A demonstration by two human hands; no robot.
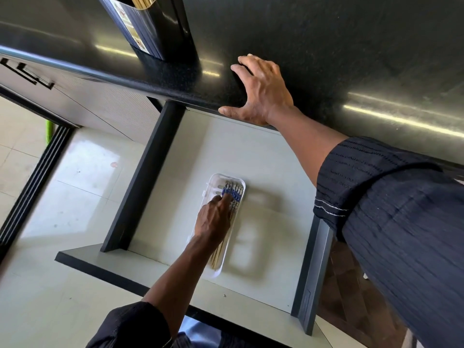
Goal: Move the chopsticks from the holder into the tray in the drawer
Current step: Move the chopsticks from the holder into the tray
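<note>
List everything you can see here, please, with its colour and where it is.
counter: one, black, across the top
holder: one, black, on the counter, some pale chopsticks inside
drawer: one, pale grey with dark sides, pulled open under the counter
tray: one, white, in the drawer
chopsticks: several, pale wood with blue-patterned ends, lying in the tray
floor: pale tiles, at left
left hand: over the tray, fingertips on the chopsticks
right hand: spread flat on the counter edge
sleeves: two, dark
</note>
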